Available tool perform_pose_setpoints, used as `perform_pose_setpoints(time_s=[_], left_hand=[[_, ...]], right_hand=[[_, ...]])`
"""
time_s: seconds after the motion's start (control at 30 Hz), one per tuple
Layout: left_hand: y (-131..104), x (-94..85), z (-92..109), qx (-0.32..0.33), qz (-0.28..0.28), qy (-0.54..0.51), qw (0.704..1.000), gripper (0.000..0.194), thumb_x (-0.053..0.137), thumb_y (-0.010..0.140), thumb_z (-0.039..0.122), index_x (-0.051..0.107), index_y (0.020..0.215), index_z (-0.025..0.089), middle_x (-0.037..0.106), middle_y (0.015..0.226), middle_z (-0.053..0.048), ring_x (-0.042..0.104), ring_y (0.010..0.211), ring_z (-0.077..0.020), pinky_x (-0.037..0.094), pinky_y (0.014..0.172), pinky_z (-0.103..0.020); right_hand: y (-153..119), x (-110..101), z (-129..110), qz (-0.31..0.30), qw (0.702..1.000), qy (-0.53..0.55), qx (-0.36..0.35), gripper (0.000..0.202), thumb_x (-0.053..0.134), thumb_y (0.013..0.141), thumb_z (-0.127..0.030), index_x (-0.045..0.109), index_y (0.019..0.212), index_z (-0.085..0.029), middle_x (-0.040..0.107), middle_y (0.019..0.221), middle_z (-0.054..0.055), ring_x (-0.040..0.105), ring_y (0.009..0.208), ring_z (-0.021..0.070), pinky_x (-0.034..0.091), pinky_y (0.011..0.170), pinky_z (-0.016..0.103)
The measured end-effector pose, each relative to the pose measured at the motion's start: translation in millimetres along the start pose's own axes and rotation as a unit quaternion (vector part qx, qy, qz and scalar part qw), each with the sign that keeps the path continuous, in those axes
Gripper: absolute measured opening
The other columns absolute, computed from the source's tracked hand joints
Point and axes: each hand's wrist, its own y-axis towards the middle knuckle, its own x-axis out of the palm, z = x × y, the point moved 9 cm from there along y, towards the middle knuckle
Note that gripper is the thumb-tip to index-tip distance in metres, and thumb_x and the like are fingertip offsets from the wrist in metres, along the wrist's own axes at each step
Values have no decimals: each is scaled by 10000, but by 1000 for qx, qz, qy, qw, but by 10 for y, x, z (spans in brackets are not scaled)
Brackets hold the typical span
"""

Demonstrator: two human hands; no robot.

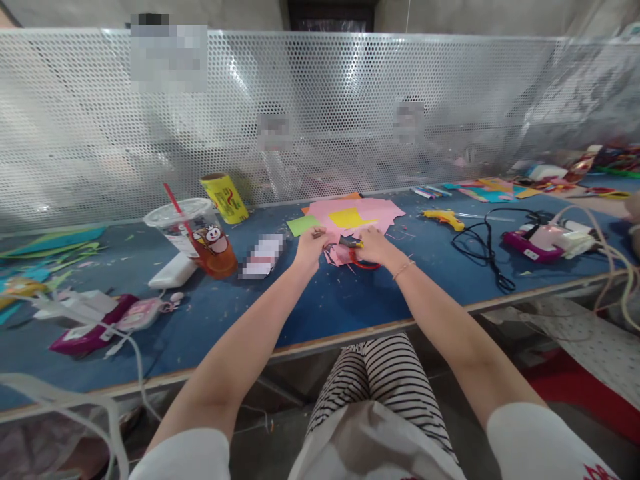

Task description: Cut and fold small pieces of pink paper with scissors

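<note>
Head view: the left hand (311, 247) pinches a small, blurred piece (319, 233); the right hand (373, 245) grips scissors (353, 255) near it, over pink scraps (336, 255) on the table (360, 303). Cutting seems in hand; another snip would call for steady alignment.

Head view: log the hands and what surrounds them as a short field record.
left hand: by the near edge of the pink paper; grip unclear
right hand: holding red-handled scissors
between hands: pink scraps
on pink paper: yellow sheet
left side: drink cup with red straw
right side: yellow glue gun
</note>
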Motion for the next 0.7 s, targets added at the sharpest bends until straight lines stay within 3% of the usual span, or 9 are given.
perform_pose_setpoints(time_s=[0.07, 0.17, 0.33, 0.5, 0.63, 0.7], left_hand=[[16, -80, 24, 5, 37, -14, 999, 314, 655, 487, 153, 532, 776, 157, 508, 548, 67, 481, 468, -56, 389, 499, -198], [27, -111, 82, 26, 46, -15, 998, 374, 618, 495, 133, 560, 863, 152, 569, 634, 35, 530, 530, -78, 416, 532, -215], [16, -94, 129, 35, 34, -57, 997, 215, 611, 517, 135, 578, 729, 142, 603, 672, 8, 557, 600, -95, 457, 620, -243], [10, -132, 273, 96, 41, -81, 991, 210, 643, 553, 167, 566, 748, 155, 605, 710, 9, 561, 615, -86, 455, 628, -237], [18, -220, 361, 119, 72, -103, 985, 168, 628, 583, 163, 550, 731, 150, 595, 696, 4, 564, 620, -81, 454, 634, -232], [17, -260, 404, 125, 87, -94, 984, 166, 633, 583, 174, 552, 724, 142, 590, 681, 2, 559, 607, -79, 452, 616, -226]], right_hand=[[-44, 146, 66, -67, 996, -49, 21, 278, 592, 698, -326, 611, 892, -128, 595, 948, 185, 524, 951, 301, 397, 816, 404], [-74, 216, 61, -105, 990, -94, 31, 335, 561, 715, -378, 626, 912, -116, 602, 965, 214, 526, 968, 328, 402, 789, 401], [-91, 272, 39, -173, 979, -98, 43, 385, 476, 754, -421, 658, 861, -99, 642, 893, 213, 597, 855, 301, 422, 671, 333], [-62, 199, 134, -174, 981, -62, 64, 510, 329, 826, -509, 654, 841, -116, 652, 902, 187, 604, 883, 257, 416, 695, 284], [0, 154, 125, -133, 981, 116, 84, 499, 425, 781, -558, 614, 880, -107, 634, 802, 124, 587, 762, 196, 416, 674, 264], [8, 189, 39, -130, 950, 273, 77, 493, 395, 797, -555, 583, 931, -119, 599, 737, 69, 537, 634, 138, 418, 622, 263]])
